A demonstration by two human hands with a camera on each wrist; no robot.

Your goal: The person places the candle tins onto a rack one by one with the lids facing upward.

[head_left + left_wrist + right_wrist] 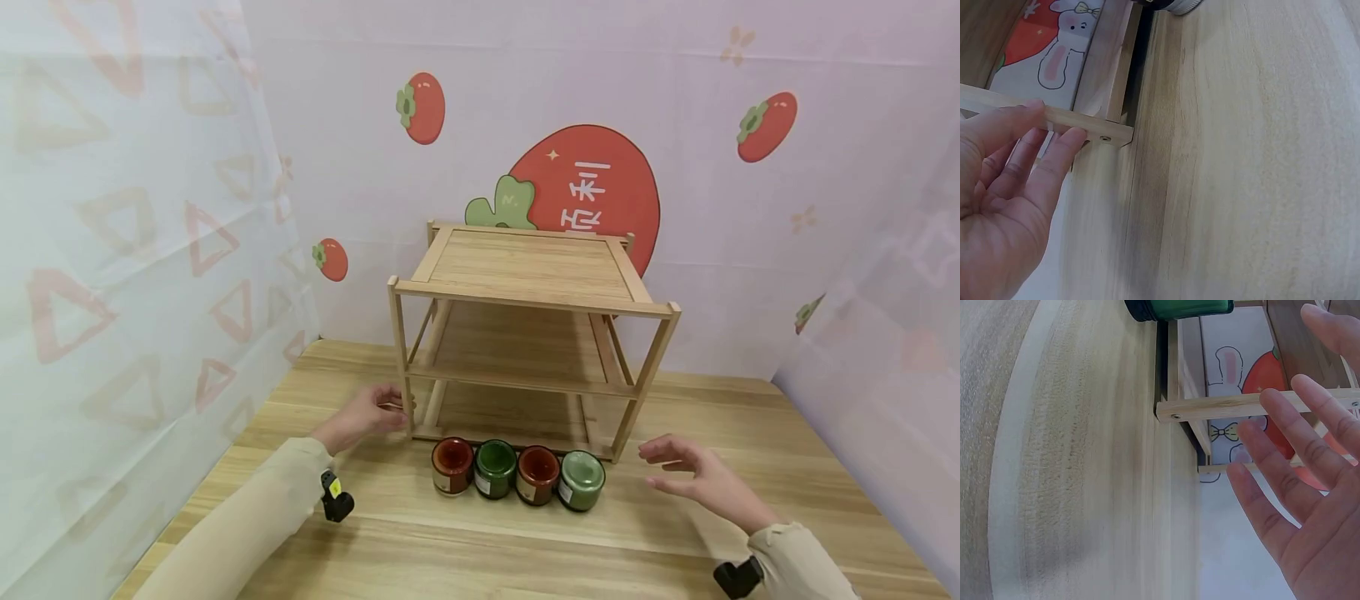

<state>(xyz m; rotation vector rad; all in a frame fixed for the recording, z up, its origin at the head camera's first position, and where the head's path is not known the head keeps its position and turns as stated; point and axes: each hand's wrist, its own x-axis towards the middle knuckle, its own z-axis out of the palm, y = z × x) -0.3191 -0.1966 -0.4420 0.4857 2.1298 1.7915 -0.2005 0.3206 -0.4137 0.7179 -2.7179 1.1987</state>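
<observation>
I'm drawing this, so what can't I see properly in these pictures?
Head view: any writing on the jar labels, too small.
Head view: lower part of the big red fruit, behind the wooden rack.
Right wrist view: rest of a green jar, cut off by the top edge.

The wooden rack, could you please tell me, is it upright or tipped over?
Upright: the wooden rack stands on the table, its three boards stacked between standing posts.
</observation>
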